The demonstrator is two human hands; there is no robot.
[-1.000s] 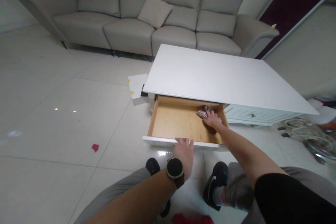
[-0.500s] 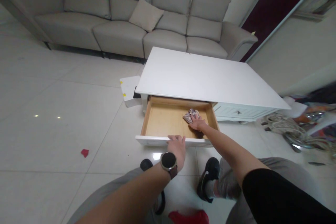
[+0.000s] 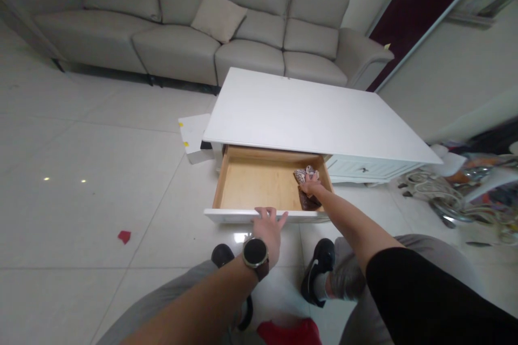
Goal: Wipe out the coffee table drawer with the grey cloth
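Here, the right hand (image 3: 311, 185) half hides a patterned bundle (image 3: 305, 174) in the open drawer (image 3: 259, 183).
Its grip cannot be told; the left hand (image 3: 269, 226), fingers spread, rests on the drawer front.

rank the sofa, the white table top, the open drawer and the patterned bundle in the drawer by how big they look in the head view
1. sofa, widest in the view.
2. white table top.
3. open drawer.
4. patterned bundle, smallest, under the right hand.
The sofa stands farther off, so it is likely bigger than it looks.

No legible text, labels or nos. on anything in view
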